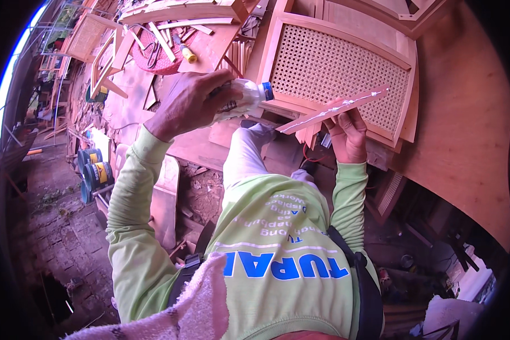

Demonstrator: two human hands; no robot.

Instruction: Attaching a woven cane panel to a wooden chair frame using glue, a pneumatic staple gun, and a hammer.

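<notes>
My left hand (pixel 190 101) is closed around a clear plastic bottle (pixel 241 97) with a blue cap, tipped sideways so that the cap points right. Some whitish stuff shows inside the bottle. A thin wooden strip (pixel 317 117) is pinched in the fingers of my right hand (pixel 348 137), slanting up to the right. Along its upper face runs an uneven white line that looks like glue. Just behind the strip lies a wooden frame (pixel 345 35) with a woven cane panel (pixel 334 71), which the strip partly covers.
A red round woven surface (pixel 163 63) at the far left bears a yellow-handled tool (pixel 188 54), scissors (pixel 152 55) and loose wood strips. Buckets (pixel 98 173) stand at left. A large plywood sheet (pixel 464 113) spreads along the right.
</notes>
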